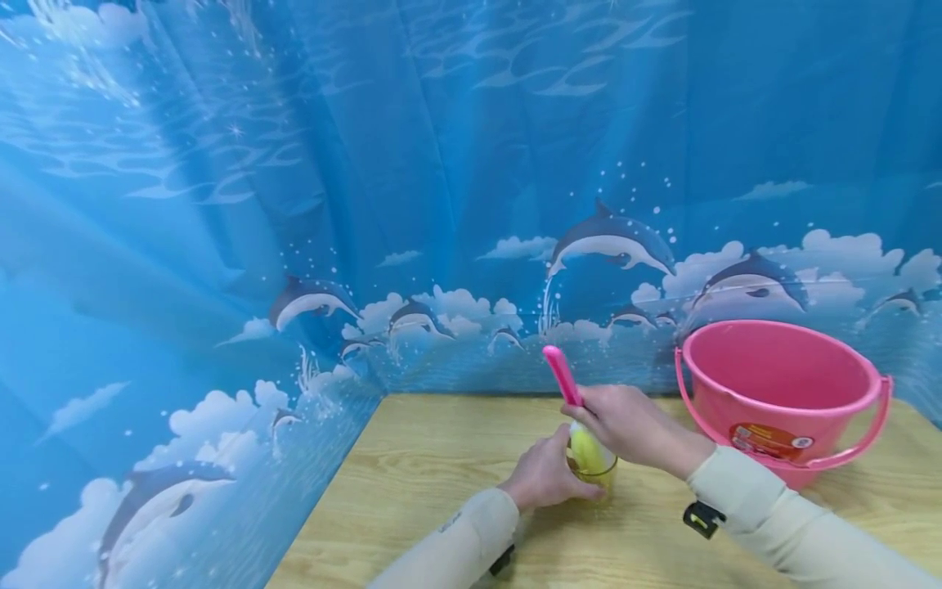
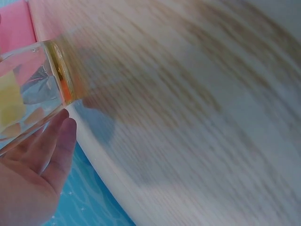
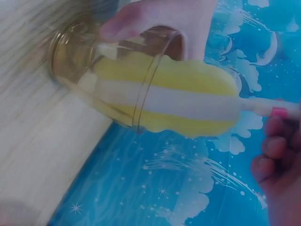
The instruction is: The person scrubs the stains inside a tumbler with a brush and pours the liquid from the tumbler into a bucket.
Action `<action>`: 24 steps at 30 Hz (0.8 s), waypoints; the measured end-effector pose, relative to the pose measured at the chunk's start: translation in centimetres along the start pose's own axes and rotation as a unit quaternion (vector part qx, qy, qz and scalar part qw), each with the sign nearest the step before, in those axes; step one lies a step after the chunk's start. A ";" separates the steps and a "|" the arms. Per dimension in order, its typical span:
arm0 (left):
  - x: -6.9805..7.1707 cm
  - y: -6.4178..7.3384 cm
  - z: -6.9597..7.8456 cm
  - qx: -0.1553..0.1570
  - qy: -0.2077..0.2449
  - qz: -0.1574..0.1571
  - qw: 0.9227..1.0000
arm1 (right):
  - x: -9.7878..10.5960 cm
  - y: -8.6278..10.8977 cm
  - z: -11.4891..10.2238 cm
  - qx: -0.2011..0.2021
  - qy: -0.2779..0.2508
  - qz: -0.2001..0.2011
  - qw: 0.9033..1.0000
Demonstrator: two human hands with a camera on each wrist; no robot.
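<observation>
An amber-tinted glass cup stands on the wooden table, and my left hand grips it round the side. In the left wrist view the fingers curve along the clear wall of the glass, close to its thick base. My right hand holds the pink handle of a sponge cup brush. The brush's yellow and white sponge head is partly inside the glass, with its upper part sticking out above the rim. The right wrist view shows the right fingers curled round the brush's handle.
A pink bucket with its handle hanging down stands at the right of the table, behind my right forearm. A blue dolphin-print curtain hangs along the table's back and left edges.
</observation>
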State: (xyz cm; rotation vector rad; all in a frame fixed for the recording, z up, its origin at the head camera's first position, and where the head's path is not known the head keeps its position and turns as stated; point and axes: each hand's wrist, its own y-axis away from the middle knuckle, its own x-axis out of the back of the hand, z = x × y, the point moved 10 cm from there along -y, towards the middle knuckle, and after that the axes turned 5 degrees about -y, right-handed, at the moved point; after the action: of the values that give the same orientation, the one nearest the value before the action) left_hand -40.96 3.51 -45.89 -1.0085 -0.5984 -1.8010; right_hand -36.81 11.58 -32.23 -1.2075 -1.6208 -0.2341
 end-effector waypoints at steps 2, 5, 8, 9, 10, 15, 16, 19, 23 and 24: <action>0.0 0.0 0.0 -0.001 -0.003 0.001 1.000 | -0.1 0.1 0.0 0.001 0.001 -0.005 1.000; 0.0 0.0 0.1 -0.005 -0.003 0.001 1.000 | -0.1 0.1 0.2 -0.008 -0.010 -0.012 1.000; 0.0 0.0 0.0 -0.005 0.002 0.002 1.000 | 0.0 0.2 0.7 -0.028 -0.043 -0.012 0.999; 0.0 0.0 0.0 -0.005 0.004 0.002 1.000 | 0.0 0.3 0.9 -0.036 -0.056 -0.010 0.998; 0.0 -0.1 0.0 -0.005 0.006 0.003 1.000 | 0.0 0.4 1.2 -0.045 -0.070 -0.007 0.997; 0.0 -0.1 -0.2 -0.009 0.002 0.016 1.000 | 0.4 0.7 2.7 -0.095 -0.127 0.029 0.987; 0.0 -0.1 -0.3 -0.010 0.000 0.018 1.000 | 0.5 0.8 3.0 -0.107 -0.137 0.038 0.984; -0.1 -0.2 -0.3 -0.009 0.001 0.019 1.000 | 0.7 1.1 4.0 -0.139 -0.159 0.067 0.975; 0.0 -0.2 -0.2 -0.002 0.005 0.017 1.000 | 1.2 1.4 4.6 -0.158 -0.170 0.096 0.968; 0.0 -0.2 -0.2 -0.001 0.006 0.017 1.000 | 1.3 1.5 4.7 -0.157 -0.169 0.097 0.968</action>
State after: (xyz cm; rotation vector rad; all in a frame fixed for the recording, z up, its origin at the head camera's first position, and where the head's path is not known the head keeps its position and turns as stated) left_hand -41.18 3.40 -45.98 -1.0026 -0.5693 -1.7762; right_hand -38.43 16.11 -33.80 -1.7149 -1.7855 -0.1705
